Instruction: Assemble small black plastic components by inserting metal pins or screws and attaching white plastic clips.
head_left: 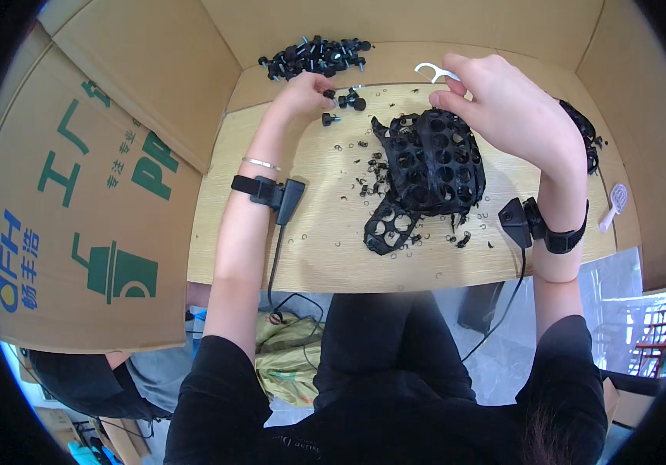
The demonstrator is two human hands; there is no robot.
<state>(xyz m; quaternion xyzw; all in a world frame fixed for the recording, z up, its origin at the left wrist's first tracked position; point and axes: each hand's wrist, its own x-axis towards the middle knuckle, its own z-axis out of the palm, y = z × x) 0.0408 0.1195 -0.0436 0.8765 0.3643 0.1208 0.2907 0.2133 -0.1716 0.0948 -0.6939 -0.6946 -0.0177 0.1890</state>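
Note:
My left hand point(306, 95) is closed at the far left of the wooden table, its fingertips pinching a black knob-headed screw point(329, 94). Beside it lie a few loose knob screws point(353, 101), and a larger pile of them point(317, 57) sits just beyond. Over the far middle, my right hand point(495, 97) grips a white floss pick point(430, 72) between thumb and fingers, the curved end pointing left. Under that hand lies a crumpled black sheet with round holes point(435, 163), a smaller torn flap point(391, 226) reaching toward me.
Small black scraps point(371, 174) and tiny rings are scattered over the table point(309, 256). More black holed material point(578, 136) and a pale hairbrush point(616, 205) lie at the right. Cardboard walls point(418, 22) enclose the back and sides. Cables hang from devices strapped to both forearms.

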